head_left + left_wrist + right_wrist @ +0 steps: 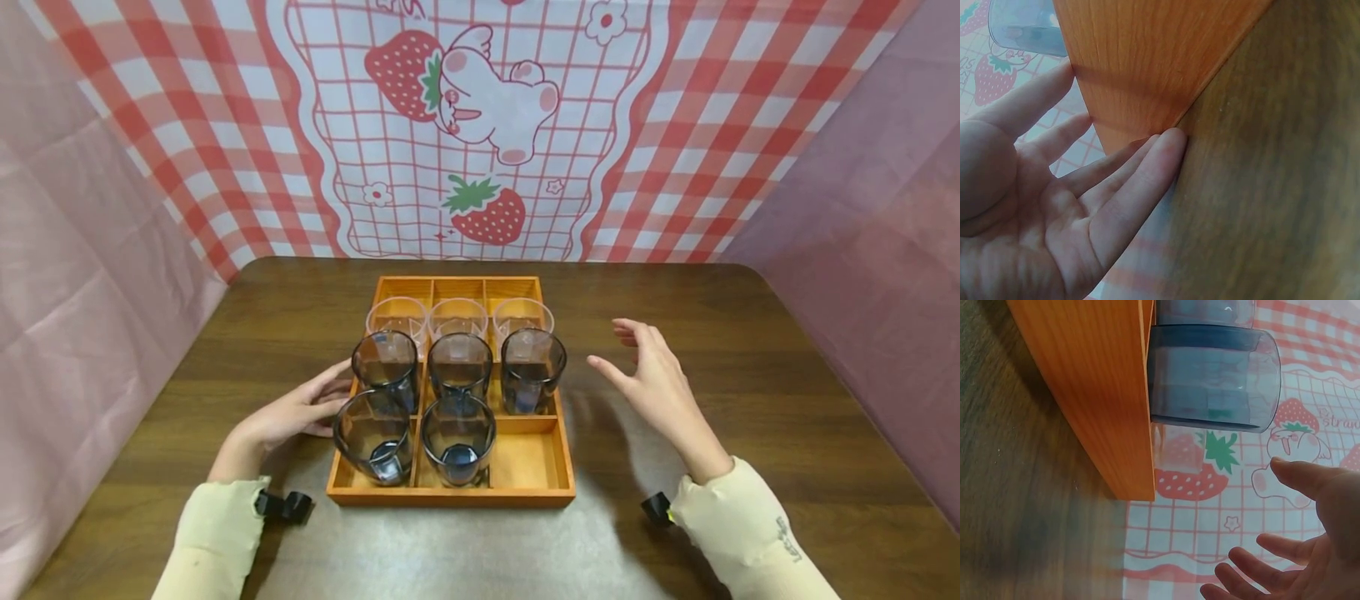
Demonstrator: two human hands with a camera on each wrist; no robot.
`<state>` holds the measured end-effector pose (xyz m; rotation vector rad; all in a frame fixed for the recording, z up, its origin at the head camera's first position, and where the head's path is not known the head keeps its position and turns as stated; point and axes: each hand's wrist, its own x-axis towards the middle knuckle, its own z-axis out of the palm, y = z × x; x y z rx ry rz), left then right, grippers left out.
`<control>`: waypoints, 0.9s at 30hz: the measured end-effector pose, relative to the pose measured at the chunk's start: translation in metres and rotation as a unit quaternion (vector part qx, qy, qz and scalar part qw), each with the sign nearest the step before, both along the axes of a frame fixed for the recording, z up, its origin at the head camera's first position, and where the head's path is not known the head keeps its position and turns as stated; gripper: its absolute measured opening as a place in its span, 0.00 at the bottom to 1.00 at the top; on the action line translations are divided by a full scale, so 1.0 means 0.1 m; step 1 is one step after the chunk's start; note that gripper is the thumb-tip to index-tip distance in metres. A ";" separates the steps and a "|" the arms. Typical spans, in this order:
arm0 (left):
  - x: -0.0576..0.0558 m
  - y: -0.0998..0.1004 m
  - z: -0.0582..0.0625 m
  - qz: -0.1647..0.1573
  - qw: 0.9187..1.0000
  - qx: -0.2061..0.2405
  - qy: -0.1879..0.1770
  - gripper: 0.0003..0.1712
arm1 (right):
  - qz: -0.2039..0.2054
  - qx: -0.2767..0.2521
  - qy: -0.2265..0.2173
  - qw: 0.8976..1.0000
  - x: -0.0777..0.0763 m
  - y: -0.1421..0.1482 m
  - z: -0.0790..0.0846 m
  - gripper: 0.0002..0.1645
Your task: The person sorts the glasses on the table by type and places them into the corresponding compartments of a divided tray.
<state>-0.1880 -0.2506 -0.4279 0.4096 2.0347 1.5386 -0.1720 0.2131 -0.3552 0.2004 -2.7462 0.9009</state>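
A wooden tray (450,498) with several compartments stands on the table. Three clear glasses (522,317) stand toward its back, three dark tinted glasses (533,367) form a row in front of them, and two more dark glasses (459,442) stand in the front left and front middle compartments. My left hand (292,410) is at the tray's left side; in the left wrist view its extended fingertips touch the wooden side wall (1160,56). Held apart from the tray on the right, my right hand (660,387) has spread, relaxed fingers and holds nothing.
The brown wooden table (750,367) extends on both sides of the tray. Behind it hangs a checked cloth (487,108) with strawberries, and pink drapes (97,250) close off the sides. Each wrist wears a small black device (296,506).
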 end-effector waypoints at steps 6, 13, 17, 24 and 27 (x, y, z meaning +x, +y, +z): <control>0.00 0.00 0.00 -0.004 1.000 0.000 0.001 0.42 | -0.003 0.008 -0.004 1.000 0.00 0.01 0.00 0.37; -0.02 0.02 0.00 -0.007 1.000 0.002 0.007 0.41 | -0.016 0.031 0.001 0.999 -0.02 0.05 0.00 0.38; -0.03 0.04 0.03 0.001 1.000 -0.011 0.017 0.41 | -0.036 0.070 -0.009 0.997 -0.05 0.13 -0.02 0.39; -0.06 -0.01 0.15 0.018 0.997 -0.042 0.056 0.40 | -0.049 0.129 -0.012 0.990 -0.14 0.31 -0.09 0.40; -0.07 -0.05 0.24 0.026 0.994 -0.060 0.090 0.40 | -0.048 0.144 -0.016 0.988 -0.17 0.40 -0.12 0.41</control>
